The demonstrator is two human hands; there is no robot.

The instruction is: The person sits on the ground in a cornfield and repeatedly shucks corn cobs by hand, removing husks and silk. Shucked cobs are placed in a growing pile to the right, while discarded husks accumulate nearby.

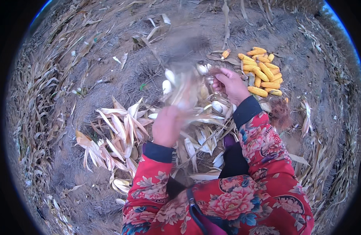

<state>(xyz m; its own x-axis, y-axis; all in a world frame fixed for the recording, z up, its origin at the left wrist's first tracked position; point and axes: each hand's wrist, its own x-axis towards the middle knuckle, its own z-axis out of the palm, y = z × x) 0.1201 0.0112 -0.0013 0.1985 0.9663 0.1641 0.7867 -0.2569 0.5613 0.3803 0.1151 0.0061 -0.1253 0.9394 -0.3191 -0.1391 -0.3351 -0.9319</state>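
Observation:
My left hand [166, 126] is closed round the lower end of a pale, husked ear of corn [186, 91], which is smeared by motion. Dark strands blur above its top. To the right, my right hand [232, 85] is closed, thumb against fingers, on a tuft of brown corn silk [215, 72]. Whether that tuft still joins the ear, I cannot tell. Whitish unshucked ears [167, 87] lie on the ground just beyond my left hand. Peeled husks [206, 139] are strewn below both hands, over and around my feet.
A pile of bare yellow corn cobs [263, 72] lies beyond my right wrist, one small cob [226, 54] apart from it. A heap of dry husks [121, 131] spreads on the left. Reddish-brown silk [281, 113] lies by my right sleeve. Dry stalks [35, 129] cover the ground's edges.

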